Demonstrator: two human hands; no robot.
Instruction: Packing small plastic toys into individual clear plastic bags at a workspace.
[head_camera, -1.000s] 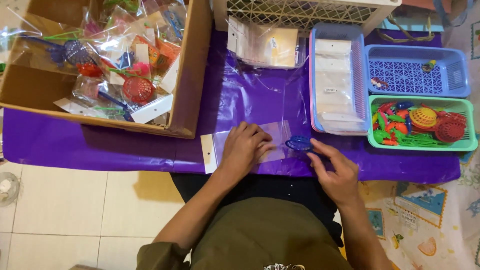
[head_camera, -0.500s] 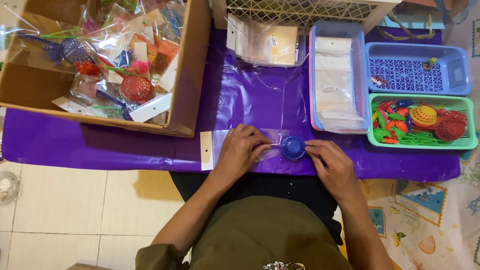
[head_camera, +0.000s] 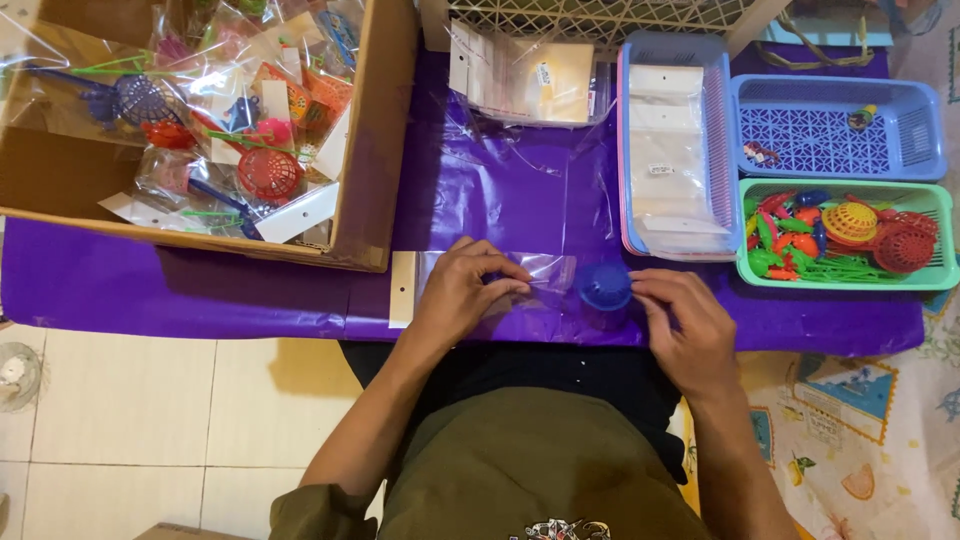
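The left hand (head_camera: 462, 292) pins down a clear plastic bag (head_camera: 500, 290) lying flat on the purple counter (head_camera: 200, 290) — fingers pinching near its open end. The right hand (head_camera: 685, 325) grips a small blue basket toy (head_camera: 604, 290) right at the bag's mouth. A green tray (head_camera: 845, 280) of toys sits just beyond.

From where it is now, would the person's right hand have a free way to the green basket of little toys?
Probably yes. The right hand rests by the small blue cup, and the green basket sits open-topped just beyond it, with only bare purple table cover between.
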